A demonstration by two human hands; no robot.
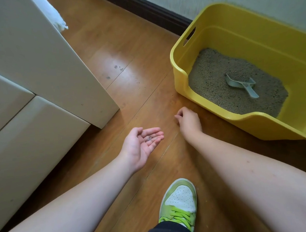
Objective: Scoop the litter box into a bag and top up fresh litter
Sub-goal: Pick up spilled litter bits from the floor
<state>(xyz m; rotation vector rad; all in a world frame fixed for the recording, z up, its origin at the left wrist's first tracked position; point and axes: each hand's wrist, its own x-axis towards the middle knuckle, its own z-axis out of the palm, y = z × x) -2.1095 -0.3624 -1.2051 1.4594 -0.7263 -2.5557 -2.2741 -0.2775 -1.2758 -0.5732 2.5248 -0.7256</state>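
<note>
Wood floor (138, 43), stray granules. Left hand (141, 144) cupped wide, holding litter bits (150, 138); right hand (187, 121) fingers (178, 115) pinched narrow; tilting risks spilling.

1 litter box (181, 72), 1 scoop (242, 86), 2 hands (left hand (141, 144), right hand (188, 121)), 1 shoe (180, 200), 1 cabinet (32, 61).

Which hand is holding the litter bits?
The left hand, palm up and cupped, with a few litter bits on its fingers. The right hand is knuckles up, pinching at the floor.
</note>
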